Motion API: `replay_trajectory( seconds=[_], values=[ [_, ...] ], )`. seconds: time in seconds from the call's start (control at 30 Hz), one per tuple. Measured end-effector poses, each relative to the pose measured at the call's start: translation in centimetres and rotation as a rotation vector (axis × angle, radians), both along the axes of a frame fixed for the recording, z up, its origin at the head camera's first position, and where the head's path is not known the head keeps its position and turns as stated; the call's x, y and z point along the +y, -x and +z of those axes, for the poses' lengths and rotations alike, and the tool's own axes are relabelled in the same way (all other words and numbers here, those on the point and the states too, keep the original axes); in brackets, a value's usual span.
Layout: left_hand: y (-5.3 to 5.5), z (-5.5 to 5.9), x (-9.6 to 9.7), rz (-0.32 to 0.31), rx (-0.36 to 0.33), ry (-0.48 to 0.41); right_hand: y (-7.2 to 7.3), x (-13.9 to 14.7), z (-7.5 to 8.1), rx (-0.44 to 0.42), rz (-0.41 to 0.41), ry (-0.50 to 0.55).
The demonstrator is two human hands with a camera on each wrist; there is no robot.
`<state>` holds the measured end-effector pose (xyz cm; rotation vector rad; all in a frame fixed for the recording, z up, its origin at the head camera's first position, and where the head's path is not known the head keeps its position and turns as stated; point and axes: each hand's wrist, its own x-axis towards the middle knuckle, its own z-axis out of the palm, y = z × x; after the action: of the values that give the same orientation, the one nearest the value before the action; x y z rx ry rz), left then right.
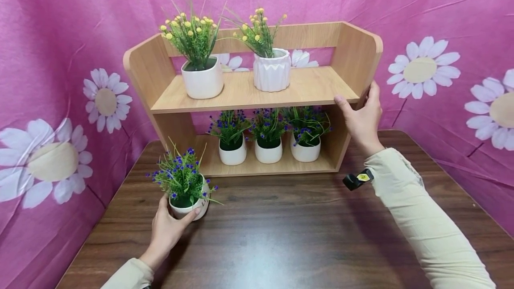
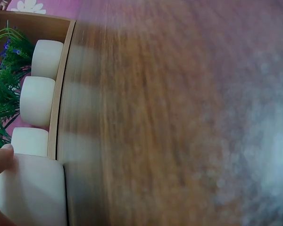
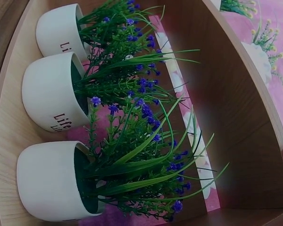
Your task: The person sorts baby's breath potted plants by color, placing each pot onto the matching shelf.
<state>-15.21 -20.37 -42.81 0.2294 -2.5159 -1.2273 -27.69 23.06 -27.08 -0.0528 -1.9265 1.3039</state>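
My left hand (image 1: 167, 231) grips a white pot (image 1: 204, 200) of blue-purple artificial flowers, thumb across its front and fingers around its far left side. It is close over the table in front of the shelf's left end. In the left wrist view the thumb (image 2: 2, 159) presses the pot's smooth wall (image 2: 30, 188). At the right end of a two-tier wooden shelf (image 1: 245, 104), my right hand (image 1: 366, 117) holds the side panel, thumb on the upper board's front edge and fingers behind the panel.
Three similar blue-flowered pots (image 1: 268, 151) line the lower tier. On the upper tier stand a smooth white pot (image 1: 202, 79) and a ribbed white pot (image 1: 272, 72), both with yellow flowers. A pink daisy-print cloth (image 1: 437, 17) hangs behind the dark wooden table (image 1: 281, 226).
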Motion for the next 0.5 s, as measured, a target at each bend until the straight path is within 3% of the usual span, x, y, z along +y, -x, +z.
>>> replay_trajectory(
  seconds=[0.33, 0.5],
  values=[
    [0.3, -0.7, 0.3, 0.037, 0.095, -0.011, 0.0, 0.0, -0.1, 0.001, 0.001, 0.006],
    [1.2, -0.2, 0.6, 0.022, 0.135, -0.056, 0.0, -0.1, 0.0, -0.001, -0.005, 0.001]
  ],
)
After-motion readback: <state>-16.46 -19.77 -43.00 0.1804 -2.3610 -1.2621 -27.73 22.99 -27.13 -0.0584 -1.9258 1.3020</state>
